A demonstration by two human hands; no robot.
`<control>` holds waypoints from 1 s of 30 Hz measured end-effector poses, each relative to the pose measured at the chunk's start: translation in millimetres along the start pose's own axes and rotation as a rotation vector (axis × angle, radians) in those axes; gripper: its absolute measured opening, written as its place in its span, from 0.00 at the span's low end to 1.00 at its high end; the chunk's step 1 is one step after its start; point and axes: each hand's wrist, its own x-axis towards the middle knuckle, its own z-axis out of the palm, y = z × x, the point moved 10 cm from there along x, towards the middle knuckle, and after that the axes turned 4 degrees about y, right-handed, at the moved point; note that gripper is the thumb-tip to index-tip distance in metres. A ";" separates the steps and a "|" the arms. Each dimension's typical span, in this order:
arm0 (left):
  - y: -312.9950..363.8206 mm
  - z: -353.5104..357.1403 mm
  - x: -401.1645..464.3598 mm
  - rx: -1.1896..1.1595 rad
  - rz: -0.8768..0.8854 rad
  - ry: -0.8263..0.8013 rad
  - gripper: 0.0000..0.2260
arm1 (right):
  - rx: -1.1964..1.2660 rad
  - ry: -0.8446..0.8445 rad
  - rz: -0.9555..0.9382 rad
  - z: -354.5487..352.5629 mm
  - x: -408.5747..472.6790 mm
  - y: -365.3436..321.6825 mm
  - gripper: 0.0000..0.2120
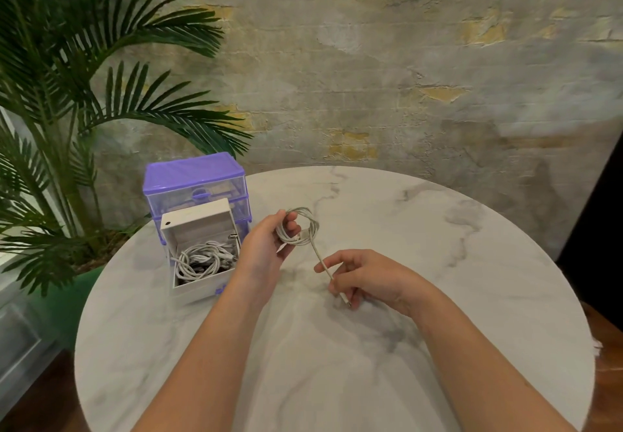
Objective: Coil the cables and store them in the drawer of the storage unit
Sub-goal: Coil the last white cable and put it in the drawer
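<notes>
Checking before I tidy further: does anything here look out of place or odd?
Nothing damaged or spilled. The white drawer is pulled out, holding loosely tangled cables. The left hand holds a coil; its tail runs to the right hand.

A round surface [438, 347] of white marble with grey veins fills the lower part of the view. Behind it rises a rough plastered wall [387, 71], grey-green and worn, with patches of yellow brick showing through. A tall palm [84, 71] stands at the left, its dark fronds spreading across the wall, its pot [57, 303] green. Dark wooden floor [40, 398] shows at the lower left. A black panel [603, 195] stands at the right edge.
</notes>
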 end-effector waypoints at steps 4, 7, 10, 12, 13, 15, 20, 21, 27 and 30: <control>-4.7 2.7 -2.2 0.061 -0.044 -0.028 0.10 | 0.131 0.015 0.009 1.1 2.1 -1.2 0.10; -12.1 14.2 -6.4 0.080 -0.067 -0.098 0.10 | 0.228 0.057 -0.003 -3.9 2.6 -3.3 0.09; -12.1 17.5 -5.8 0.154 -0.034 -0.138 0.10 | 0.321 0.127 -0.010 -12.9 4.6 -2.8 0.06; -12.1 16.7 -5.1 0.260 -0.016 -0.148 0.12 | 0.346 0.201 -0.024 -21.6 5.4 -2.7 0.07; -12.7 16.7 -5.3 0.313 -0.009 -0.151 0.13 | 0.329 0.237 -0.038 -25.5 5.4 -3.1 0.07; -14.7 16.8 -6.3 0.391 0.004 -0.149 0.14 | 0.254 0.293 -0.069 -30.6 4.7 -4.6 0.07; -17.3 9.4 -2.6 0.346 -0.041 -0.071 0.13 | 0.128 0.345 -0.125 -31.8 3.7 -10.6 0.07; -17.6 8.6 -1.7 0.322 -0.054 -0.059 0.14 | 0.118 0.338 -0.135 -30.1 3.3 -12.4 0.07; -16.2 6.7 -3.8 0.107 -0.132 -0.039 0.15 | 0.059 0.236 -0.203 -20.1 -1.0 -24.4 0.08; -14.0 8.7 -5.4 0.060 -0.138 -0.053 0.15 | 0.085 0.206 -0.211 -19.3 -1.7 -26.5 0.09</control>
